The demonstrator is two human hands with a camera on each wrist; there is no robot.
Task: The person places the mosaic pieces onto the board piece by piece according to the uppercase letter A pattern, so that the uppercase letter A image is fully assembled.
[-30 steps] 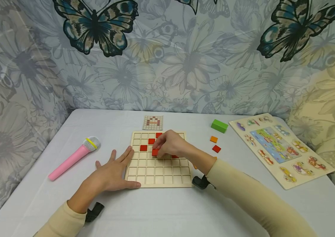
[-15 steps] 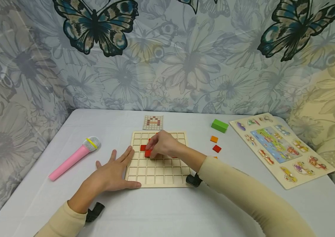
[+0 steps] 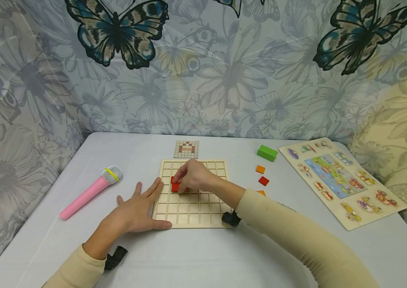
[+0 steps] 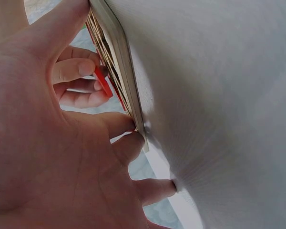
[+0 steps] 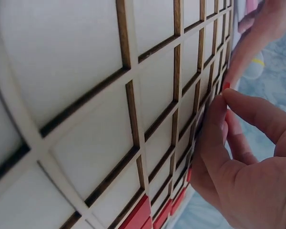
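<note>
A pale wooden grid board (image 3: 196, 213) lies on the white table. My left hand (image 3: 136, 212) has its fingers spread, touching the board's left edge, with the thumb at the near left corner. Over the upper left of the grid, my right hand (image 3: 194, 177) pinches a red square tile (image 3: 175, 187) between thumb and fingers. The left wrist view shows this red tile (image 4: 103, 82) tilted, close to the board's surface. Other red tiles (image 5: 137, 214) sit in grid cells, seen in the right wrist view; from the head, the right hand hides most of them.
Behind the board lies a small pattern card (image 3: 186, 149). To the right are a green block (image 3: 267, 153), an orange tile (image 3: 260, 169), a loose red tile (image 3: 263, 181) and a picture puzzle board (image 3: 341, 182). A pink toy microphone (image 3: 89, 193) lies left.
My right hand has moved left across the board, carrying the red tile towards the left columns. My left hand has stayed in place at the board's edge.
</note>
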